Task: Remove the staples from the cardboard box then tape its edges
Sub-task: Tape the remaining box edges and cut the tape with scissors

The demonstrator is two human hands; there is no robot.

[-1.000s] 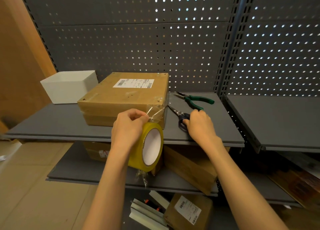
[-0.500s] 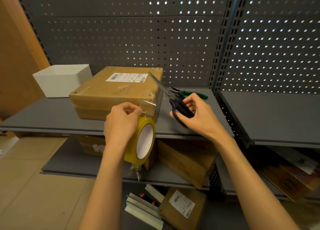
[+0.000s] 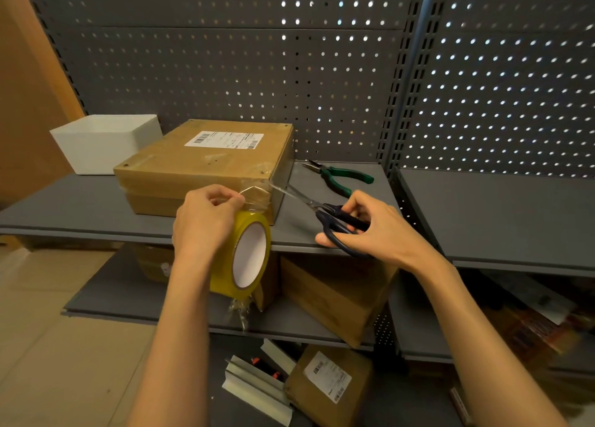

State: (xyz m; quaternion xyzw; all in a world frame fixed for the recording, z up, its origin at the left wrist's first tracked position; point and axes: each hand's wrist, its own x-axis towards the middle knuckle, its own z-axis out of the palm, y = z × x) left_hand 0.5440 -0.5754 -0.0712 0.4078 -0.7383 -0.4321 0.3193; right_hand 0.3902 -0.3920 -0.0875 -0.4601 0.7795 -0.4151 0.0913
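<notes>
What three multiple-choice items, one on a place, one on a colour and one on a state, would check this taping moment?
1. Where do the pliers lie?
A. on the shelf right of the cardboard box
B. on top of the box
C. on the floor

2. What colour are the pliers' handles?
A. red
B. green
C. yellow

3. What does the right hand hold?
A. nothing
B. the tape roll
C. the scissors

Key: 1 A, they lie on the grey shelf beside the cardboard box; 2 B, both handles are green; 3 C, its fingers grip the scissors, blades pointing at the stretched tape, while the left hand holds the tape roll.
</notes>
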